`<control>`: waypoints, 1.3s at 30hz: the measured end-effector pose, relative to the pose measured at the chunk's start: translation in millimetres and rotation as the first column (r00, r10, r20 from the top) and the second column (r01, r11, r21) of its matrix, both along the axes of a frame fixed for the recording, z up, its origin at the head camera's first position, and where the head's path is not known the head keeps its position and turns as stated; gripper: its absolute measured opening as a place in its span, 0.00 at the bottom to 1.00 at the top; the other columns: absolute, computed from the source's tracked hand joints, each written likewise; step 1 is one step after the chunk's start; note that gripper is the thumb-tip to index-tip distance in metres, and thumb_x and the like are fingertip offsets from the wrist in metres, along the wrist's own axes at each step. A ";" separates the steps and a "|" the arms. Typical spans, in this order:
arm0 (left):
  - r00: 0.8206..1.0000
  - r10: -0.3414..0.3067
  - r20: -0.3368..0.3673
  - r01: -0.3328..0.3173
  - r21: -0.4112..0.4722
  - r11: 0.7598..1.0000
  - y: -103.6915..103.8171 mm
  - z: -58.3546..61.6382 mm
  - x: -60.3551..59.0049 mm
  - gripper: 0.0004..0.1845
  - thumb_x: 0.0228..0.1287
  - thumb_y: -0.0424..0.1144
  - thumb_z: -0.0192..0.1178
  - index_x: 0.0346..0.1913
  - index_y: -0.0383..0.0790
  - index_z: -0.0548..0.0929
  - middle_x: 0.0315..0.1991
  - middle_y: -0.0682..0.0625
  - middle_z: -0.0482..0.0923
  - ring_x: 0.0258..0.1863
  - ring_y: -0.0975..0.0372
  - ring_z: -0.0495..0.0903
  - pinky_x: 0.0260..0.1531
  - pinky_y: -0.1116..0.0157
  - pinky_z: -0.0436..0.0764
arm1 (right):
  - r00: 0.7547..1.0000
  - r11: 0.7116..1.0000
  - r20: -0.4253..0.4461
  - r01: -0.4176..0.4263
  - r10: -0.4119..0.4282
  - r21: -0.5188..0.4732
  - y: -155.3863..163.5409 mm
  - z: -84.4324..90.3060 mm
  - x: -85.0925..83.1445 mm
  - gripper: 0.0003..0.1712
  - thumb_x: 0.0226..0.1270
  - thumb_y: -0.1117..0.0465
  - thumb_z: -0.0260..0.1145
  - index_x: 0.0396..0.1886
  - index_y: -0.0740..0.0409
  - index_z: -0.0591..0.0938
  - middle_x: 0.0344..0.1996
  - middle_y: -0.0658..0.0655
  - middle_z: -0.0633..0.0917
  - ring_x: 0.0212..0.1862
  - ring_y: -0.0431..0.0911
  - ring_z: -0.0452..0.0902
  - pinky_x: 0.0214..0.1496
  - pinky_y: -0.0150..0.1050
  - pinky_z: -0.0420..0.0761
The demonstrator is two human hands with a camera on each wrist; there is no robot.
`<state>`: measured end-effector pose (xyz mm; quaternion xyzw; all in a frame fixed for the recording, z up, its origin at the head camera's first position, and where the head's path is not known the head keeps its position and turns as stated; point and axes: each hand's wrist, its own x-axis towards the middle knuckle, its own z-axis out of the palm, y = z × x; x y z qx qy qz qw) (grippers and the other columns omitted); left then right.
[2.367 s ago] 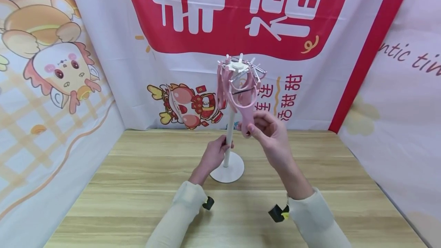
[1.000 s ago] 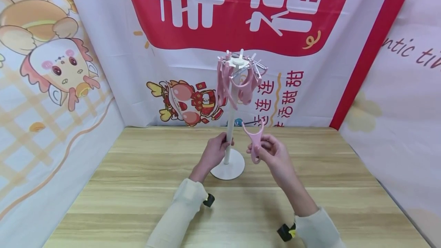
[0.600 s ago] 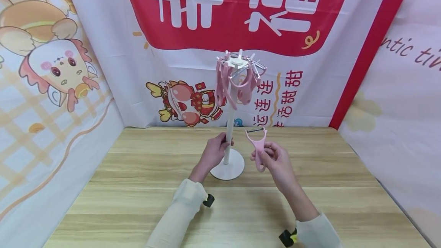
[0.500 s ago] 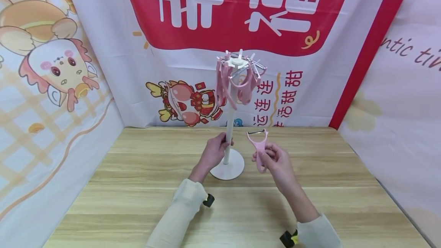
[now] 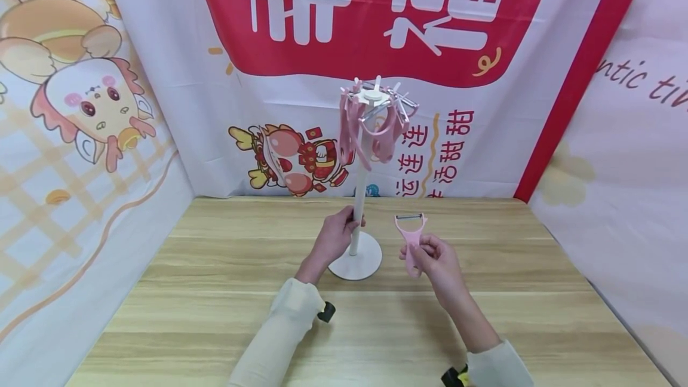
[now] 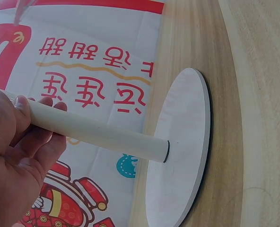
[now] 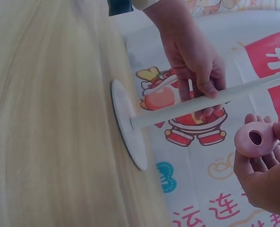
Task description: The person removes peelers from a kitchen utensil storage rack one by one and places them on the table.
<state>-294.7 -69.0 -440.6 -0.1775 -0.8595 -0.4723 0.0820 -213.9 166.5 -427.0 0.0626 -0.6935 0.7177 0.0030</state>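
A white stand (image 5: 359, 202) with a round base stands upright on the table, its top ringed with short hooks. Several pink peelers (image 5: 371, 127) hang from those hooks. My left hand (image 5: 335, 237) grips the pole low down, fingers curled round it, as the left wrist view also shows. To the right of the pole, my right hand (image 5: 438, 264) pinches one pink peeler (image 5: 411, 240) by its handle, with the metal blade at the top. In the right wrist view the handle's end with its hole (image 7: 256, 138) faces the camera.
Under the stand is a wood-grain table (image 5: 242, 255). A printed cloth (image 5: 290, 100) with red and white lettering hangs close behind it. Patterned cloth walls (image 5: 80, 136) close in the left and right sides.
My right hand has taken the peeler off the front of the stand, then brought it down and to the right, close over the table. The left hand has kept its grip on the pole.
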 end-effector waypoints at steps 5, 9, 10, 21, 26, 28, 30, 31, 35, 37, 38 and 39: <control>1.000 0.003 -0.017 -0.002 0.003 1.000 0.4 -1.2 -0.5 0.08 0.75 0.33 0.53 0.50 0.39 0.80 0.42 0.48 0.84 0.51 0.53 0.83 0.61 0.46 0.79 | 0.998 1.000 0.047 0.030 -0.030 0.001 2.5 -6.0 -2.0 0.10 0.74 0.69 0.55 0.48 0.75 0.73 0.37 0.59 0.88 0.40 0.43 0.88 0.45 0.33 0.88; 1.000 0.004 -0.015 -0.004 0.000 1.000 0.6 -0.9 0.0 0.08 0.75 0.33 0.53 0.50 0.40 0.80 0.42 0.48 0.84 0.50 0.53 0.83 0.61 0.46 0.79 | 0.994 0.999 0.097 0.048 -0.049 0.007 4.1 -10.0 -3.4 0.11 0.75 0.68 0.55 0.49 0.75 0.73 0.38 0.60 0.88 0.40 0.43 0.88 0.46 0.34 0.88; 1.000 0.005 -0.018 -0.005 -0.004 1.000 0.7 -0.8 0.1 0.08 0.75 0.33 0.53 0.50 0.39 0.80 0.42 0.48 0.85 0.50 0.53 0.83 0.61 0.46 0.79 | 0.992 0.999 0.110 0.053 -0.054 0.009 4.5 -11.0 -3.5 0.12 0.76 0.68 0.55 0.50 0.75 0.73 0.39 0.60 0.88 0.40 0.43 0.88 0.47 0.34 0.87; 0.999 0.016 -0.028 -0.016 -0.010 1.000 1.6 0.3 0.5 0.08 0.75 0.33 0.52 0.49 0.38 0.80 0.40 0.48 0.85 0.51 0.53 0.84 0.58 0.48 0.82 | 0.984 0.998 0.169 0.062 -0.061 -0.002 6.9 -18.8 -5.6 0.12 0.75 0.70 0.54 0.52 0.76 0.72 0.42 0.61 0.87 0.42 0.43 0.88 0.48 0.35 0.87; 1.000 0.012 -0.026 -0.013 -0.018 1.000 1.7 0.3 -1.0 0.08 0.76 0.34 0.52 0.50 0.39 0.80 0.41 0.49 0.85 0.51 0.53 0.84 0.58 0.49 0.82 | 0.981 0.998 0.179 0.070 -0.071 0.009 8.6 -25.7 -9.2 0.14 0.75 0.70 0.55 0.54 0.76 0.72 0.43 0.63 0.88 0.41 0.41 0.87 0.45 0.33 0.87; 1.000 0.010 -0.028 -0.010 -0.016 1.000 1.7 0.7 -1.1 0.08 0.76 0.33 0.52 0.50 0.38 0.80 0.41 0.49 0.85 0.52 0.53 0.84 0.58 0.49 0.82 | 0.980 0.997 0.184 0.078 -0.079 0.017 9.2 -28.3 -10.3 0.15 0.74 0.70 0.56 0.56 0.75 0.72 0.43 0.63 0.88 0.40 0.41 0.87 0.43 0.32 0.87; 0.999 0.009 -0.031 -0.009 -0.014 1.000 1.6 1.0 -1.1 0.09 0.76 0.33 0.52 0.51 0.36 0.80 0.41 0.48 0.85 0.51 0.53 0.84 0.58 0.49 0.82 | 0.979 0.996 0.185 0.086 -0.089 0.024 10.1 -30.7 -11.3 0.16 0.74 0.70 0.56 0.57 0.75 0.72 0.42 0.63 0.89 0.39 0.42 0.88 0.40 0.31 0.86; 0.999 0.008 -0.032 -0.009 -0.014 1.000 1.6 0.9 -1.1 0.09 0.76 0.33 0.52 0.51 0.36 0.80 0.41 0.48 0.85 0.51 0.53 0.84 0.58 0.49 0.82 | 0.978 0.995 0.186 0.091 -0.095 0.029 10.5 -31.8 -11.8 0.17 0.74 0.70 0.56 0.57 0.75 0.72 0.41 0.62 0.89 0.39 0.41 0.88 0.39 0.31 0.86; 1.000 0.009 -0.029 -0.009 -0.014 1.000 1.4 0.1 -0.9 0.09 0.76 0.33 0.52 0.51 0.36 0.80 0.41 0.48 0.85 0.51 0.53 0.84 0.58 0.50 0.83 | 0.975 0.994 0.193 0.098 -0.107 0.056 12.9 -36.2 -13.5 0.18 0.73 0.71 0.55 0.59 0.76 0.72 0.40 0.60 0.89 0.38 0.41 0.88 0.37 0.30 0.86; 1.000 0.008 -0.029 -0.009 -0.016 1.000 1.2 -0.1 -1.0 0.09 0.76 0.34 0.52 0.50 0.37 0.80 0.41 0.49 0.85 0.52 0.53 0.84 0.58 0.50 0.83 | 0.973 0.993 0.206 0.095 -0.108 0.072 13.5 -38.2 -13.8 0.19 0.73 0.71 0.55 0.59 0.76 0.71 0.41 0.61 0.89 0.39 0.42 0.88 0.39 0.30 0.86; 1.000 0.008 -0.028 -0.008 -0.014 1.000 1.2 -0.1 -1.2 0.09 0.76 0.33 0.52 0.50 0.36 0.80 0.41 0.48 0.85 0.52 0.53 0.84 0.58 0.50 0.83 | 0.972 0.993 0.211 0.091 -0.106 0.081 13.8 -39.5 -14.3 0.19 0.73 0.71 0.55 0.60 0.76 0.71 0.42 0.63 0.89 0.40 0.43 0.88 0.40 0.31 0.87; 1.000 0.007 -0.028 -0.008 -0.013 1.000 1.2 -0.1 -1.5 0.09 0.76 0.33 0.52 0.50 0.36 0.80 0.41 0.48 0.85 0.52 0.53 0.84 0.58 0.50 0.83 | 0.970 0.992 0.217 0.088 -0.105 0.086 13.8 -40.3 -14.6 0.19 0.73 0.71 0.55 0.60 0.76 0.71 0.43 0.64 0.88 0.41 0.45 0.88 0.41 0.32 0.87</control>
